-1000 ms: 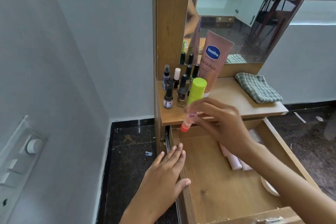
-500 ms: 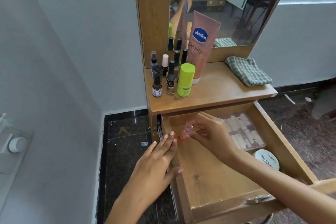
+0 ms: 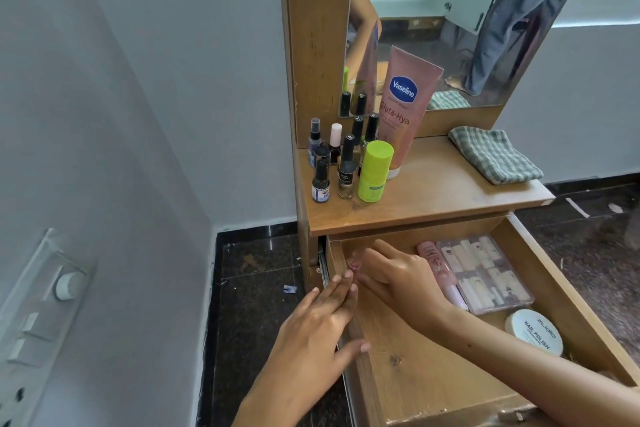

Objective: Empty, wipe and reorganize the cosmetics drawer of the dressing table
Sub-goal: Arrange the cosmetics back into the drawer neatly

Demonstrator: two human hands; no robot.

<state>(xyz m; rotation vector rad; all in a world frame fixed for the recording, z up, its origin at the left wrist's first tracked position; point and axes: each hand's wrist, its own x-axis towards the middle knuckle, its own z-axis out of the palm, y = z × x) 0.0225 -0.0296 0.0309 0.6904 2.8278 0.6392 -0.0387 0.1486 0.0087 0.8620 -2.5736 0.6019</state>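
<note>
The wooden drawer (image 3: pixel 561 274) of the dressing table is pulled out. My right hand (image 3: pixel 398 279) is down in its far left corner and pinches a small pinkish tube (image 3: pixel 355 265), mostly hidden by the fingers. My left hand (image 3: pixel 317 326) rests flat on the drawer's left wall with straight fingers. Inside the drawer lie a pink tube (image 3: pixel 438 269), a clear case of press-on nails (image 3: pixel 485 274) and a round white nail polish remover tub (image 3: pixel 535 333).
On the tabletop (image 3: pixel 450 191) stand several small nail polish bottles (image 3: pixel 332 163), a lime green bottle (image 3: pixel 375 172), a pink Vaseline tube (image 3: pixel 403 107) against the mirror (image 3: pixel 450 21), and a folded checked cloth (image 3: pixel 495 154). A wall stands left; dark floor lies below.
My right hand has carried the small tube from above the tabletop edge down into the drawer's far left corner. The camera tilted down, showing more of the drawer. My left hand stayed on the drawer's side.
</note>
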